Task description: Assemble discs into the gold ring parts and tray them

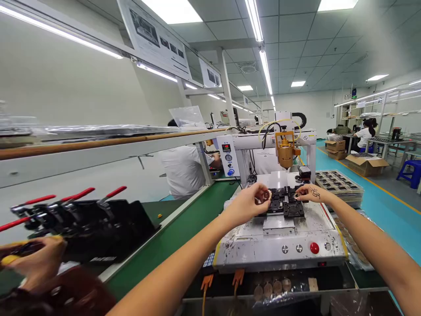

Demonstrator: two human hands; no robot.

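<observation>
My left hand (255,199) is closed, thumb and fingers pinching a small round, shiny copper-coloured part (265,195) at the left side of a black fixture (283,202). On the fixture's right side, the fingertips of my right hand (311,193) are pinched together over a small piece too tiny to name. The fixture sits on the bed of a white bench-top machine (279,252). Above and behind it hangs the machine's brass-coloured head (285,153).
A co-worker's hand (39,259) is at the lower left beside black clamps with red handles (79,194). Trays of dark parts (340,184) are stacked at right. Round discs in plastic (272,289) lie below the machine front, which has a red button (314,248).
</observation>
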